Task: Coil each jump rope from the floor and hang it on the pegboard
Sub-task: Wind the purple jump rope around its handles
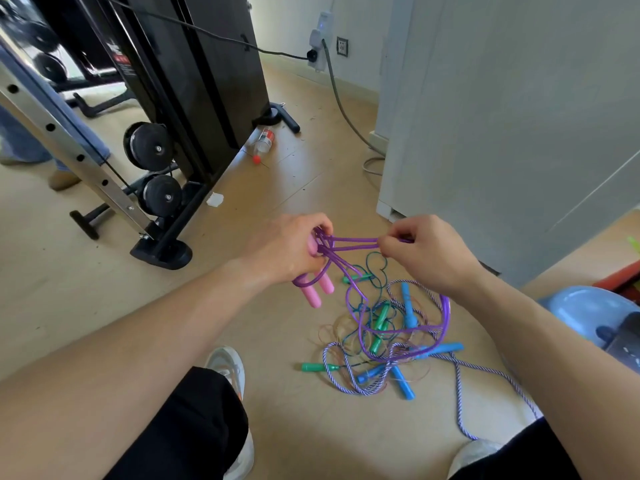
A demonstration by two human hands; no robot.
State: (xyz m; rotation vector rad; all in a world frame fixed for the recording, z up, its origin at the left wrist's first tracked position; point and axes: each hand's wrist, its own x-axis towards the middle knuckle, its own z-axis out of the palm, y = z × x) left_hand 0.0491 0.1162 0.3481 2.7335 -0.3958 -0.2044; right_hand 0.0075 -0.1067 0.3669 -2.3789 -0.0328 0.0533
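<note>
Well above the floor (304, 174), the left grip (291, 251) is curled round the two pink handles (313, 296) of a purple jump rope (349, 242), together with a few gathered loops of its cord; the handle ends stick out below the fingers. Just to its right, the right grip (426, 254) pinches two strands of the same purple cord between thumb and fingertips, and those strands run nearly straight between the two grips. From under the right grip the rest of the purple cord hangs down and curves across a tangled pile on the floor, below and between both grips. That pile holds blue handles (409, 308), green handles (312, 367), a purple-and-white striped rope (485, 372) and thin wiry cords, all crossed over one another. Beyond the left grip stands a black weight machine (194, 81), with a plastic bottle (264, 140) lying at its foot. Beyond the right grip is a white cabinet (502, 116). Under the left forearm a pale shoe (227, 363) shows.
</note>
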